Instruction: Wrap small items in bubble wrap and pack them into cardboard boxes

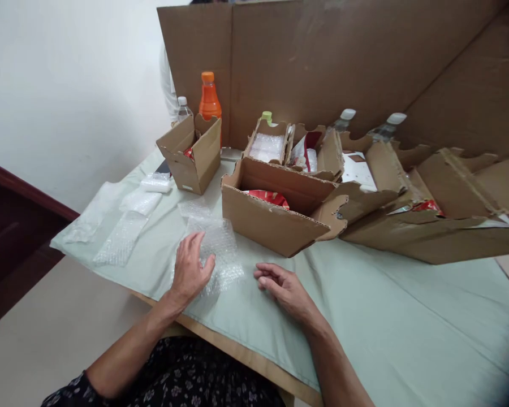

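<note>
A sheet of clear bubble wrap [218, 243] lies on the green cloth in front of me. Over its left side is my left hand [190, 268], thumb apart from the fingers, with nothing in its grasp; whether it touches the sheet I cannot tell. To the right of the sheet, my right hand [284, 288] is low over the cloth, its fingers loosely bent and holding nothing visible. Just beyond both hands stands an open cardboard box [275, 226] with a red packet [269, 198] inside.
More bubble wrap [123, 237] lies at the left. A smaller cardboard box [199, 164] stands behind it, near an orange bottle [210, 102]. Several open boxes with packets line the back and right, before a tall cardboard panel [322, 62]. The table edge [246, 359] is close to me.
</note>
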The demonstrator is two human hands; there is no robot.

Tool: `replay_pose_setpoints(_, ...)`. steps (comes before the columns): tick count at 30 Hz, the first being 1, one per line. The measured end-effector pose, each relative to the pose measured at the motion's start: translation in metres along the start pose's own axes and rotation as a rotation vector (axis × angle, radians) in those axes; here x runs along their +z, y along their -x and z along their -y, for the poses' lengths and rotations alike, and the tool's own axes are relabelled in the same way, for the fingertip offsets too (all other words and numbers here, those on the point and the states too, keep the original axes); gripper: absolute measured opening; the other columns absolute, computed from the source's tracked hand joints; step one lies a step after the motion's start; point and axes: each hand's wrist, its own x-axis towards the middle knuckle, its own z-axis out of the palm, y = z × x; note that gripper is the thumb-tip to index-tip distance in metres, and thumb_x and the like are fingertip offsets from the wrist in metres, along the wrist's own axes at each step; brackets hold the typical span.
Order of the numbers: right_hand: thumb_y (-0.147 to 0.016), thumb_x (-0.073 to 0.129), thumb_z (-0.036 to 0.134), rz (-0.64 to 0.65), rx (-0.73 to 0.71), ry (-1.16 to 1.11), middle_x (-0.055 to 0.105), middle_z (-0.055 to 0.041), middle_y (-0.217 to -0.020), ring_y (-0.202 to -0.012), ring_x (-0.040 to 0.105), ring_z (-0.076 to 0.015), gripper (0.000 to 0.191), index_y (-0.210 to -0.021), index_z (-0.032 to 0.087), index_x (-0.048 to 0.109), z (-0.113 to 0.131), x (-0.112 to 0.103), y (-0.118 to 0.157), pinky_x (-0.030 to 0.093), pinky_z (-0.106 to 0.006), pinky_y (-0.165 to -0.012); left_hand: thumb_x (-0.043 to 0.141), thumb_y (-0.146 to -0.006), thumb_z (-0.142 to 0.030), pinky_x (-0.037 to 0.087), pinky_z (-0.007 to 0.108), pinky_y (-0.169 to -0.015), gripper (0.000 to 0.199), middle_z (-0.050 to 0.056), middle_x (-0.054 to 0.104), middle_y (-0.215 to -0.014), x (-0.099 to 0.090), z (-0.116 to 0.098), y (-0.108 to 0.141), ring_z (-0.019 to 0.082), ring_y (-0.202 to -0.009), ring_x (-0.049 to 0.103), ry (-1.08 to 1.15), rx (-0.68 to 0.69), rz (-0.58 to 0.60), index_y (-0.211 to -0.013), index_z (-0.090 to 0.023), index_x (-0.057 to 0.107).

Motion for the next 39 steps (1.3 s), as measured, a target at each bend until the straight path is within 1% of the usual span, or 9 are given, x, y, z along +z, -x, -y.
replay_pose_setpoints(7,-0.081,0.071,0.048,-0.057,0.021,-0.040,0.074,-0.0145,-0.113,-0.081,0.070,-0.0199,0.047,-0.117,0.018,0.068,0.002,-0.005,0.000,0.048,-0.026,-0.053,0.067,-0.080,-0.034,0.046,0.052,-0.106,0.066,0.019,0.053,-0.136,-0.008,0.023,-0.030,0.034,-0.126,0.053,0.078,-0.223,-0.173,-0.141,-0.015,0.049)
replay_pose_setpoints(10,-0.081,0.071,0.051,-0.067,0.016,-0.018,0.074,-0.0154,-0.115,-0.084,0.071,-0.0216,0.048,-0.117,0.018,0.069,0.004,-0.005,-0.001,0.048,-0.027,-0.052,0.068,-0.075,-0.042,0.052,0.039,-0.083,0.058,0.011,0.066,-0.109,-0.011,0.030,-0.033,0.025,-0.096,0.064,0.336,-0.456,-0.014,-0.126,-0.016,0.058)
replay_pose_setpoints(13,-0.081,0.071,0.054,-0.071,0.015,0.025,0.073,-0.0159,-0.121,-0.098,0.071,-0.0262,0.051,-0.118,0.019,0.070,0.007,-0.003,-0.002,0.051,-0.028,-0.057,0.069,-0.071,-0.047,0.044,0.027,-0.064,0.036,-0.001,0.060,-0.072,-0.012,0.024,-0.028,0.016,-0.067,0.057,0.624,-0.613,0.233,-0.091,-0.017,0.066)
replay_pose_setpoints(15,-0.080,0.073,0.057,-0.060,-0.011,0.050,0.071,-0.0153,-0.126,-0.110,0.069,-0.0292,0.054,-0.121,0.021,0.070,0.010,0.002,-0.002,0.056,-0.032,-0.068,0.072,-0.067,-0.046,0.039,0.024,-0.058,0.032,-0.004,0.056,-0.065,-0.013,0.013,-0.025,0.012,-0.060,0.052,0.805,-0.697,0.256,-0.079,-0.017,0.064)
replay_pose_setpoints(20,-0.081,0.075,0.058,-0.002,-0.105,0.076,0.075,-0.0102,-0.122,-0.115,0.068,-0.0287,0.058,-0.125,0.022,0.070,0.020,0.022,0.002,0.052,-0.045,-0.102,0.079,-0.066,-0.039,0.049,0.025,-0.069,0.038,0.000,0.069,-0.081,-0.015,-0.026,-0.018,0.014,-0.071,0.063,1.212,-0.800,0.112,-0.094,-0.017,0.066)
replay_pose_setpoints(26,-0.086,0.070,0.053,-0.148,-0.195,0.139,0.077,-0.0057,-0.095,-0.086,0.070,-0.0220,0.035,-0.100,0.022,0.077,0.038,0.019,0.015,0.056,-0.037,-0.082,0.079,-0.071,-0.043,0.052,0.028,-0.070,0.039,0.005,0.069,-0.087,-0.013,-0.032,0.010,0.016,-0.076,0.065,1.168,-0.834,0.374,-0.095,-0.015,0.066)
replay_pose_setpoints(28,-0.087,0.069,0.049,-0.206,-0.218,0.191,0.078,-0.0054,-0.095,-0.087,0.070,-0.0215,0.029,-0.096,0.023,0.078,0.043,0.008,0.021,0.056,-0.036,-0.083,0.078,-0.073,-0.043,0.054,0.029,-0.069,0.042,0.006,0.068,-0.095,-0.016,-0.018,0.018,0.018,-0.082,0.067,1.062,-0.840,0.323,-0.101,-0.015,0.065)
replay_pose_setpoints(33,-0.088,0.066,0.042,-0.138,-0.190,0.286,0.077,-0.0029,-0.086,-0.075,0.068,-0.0176,0.025,-0.099,0.024,0.078,0.051,-0.009,0.032,0.056,-0.032,-0.074,0.068,-0.083,-0.036,0.056,0.036,-0.087,0.041,0.007,0.066,-0.106,-0.034,0.003,0.010,0.020,-0.098,0.067,0.662,-0.570,0.000,-0.119,-0.019,0.060)
replay_pose_setpoints(39,-0.094,0.059,0.035,0.089,-0.236,0.385,0.079,-0.0029,-0.092,-0.077,0.069,-0.0173,0.024,-0.101,0.024,0.079,0.063,0.010,0.037,0.054,-0.029,-0.072,0.064,-0.082,-0.024,0.042,0.052,-0.116,0.044,0.012,0.066,-0.134,-0.045,-0.042,-0.030,0.030,-0.135,0.054,0.458,0.193,0.387,-0.126,-0.022,0.066)
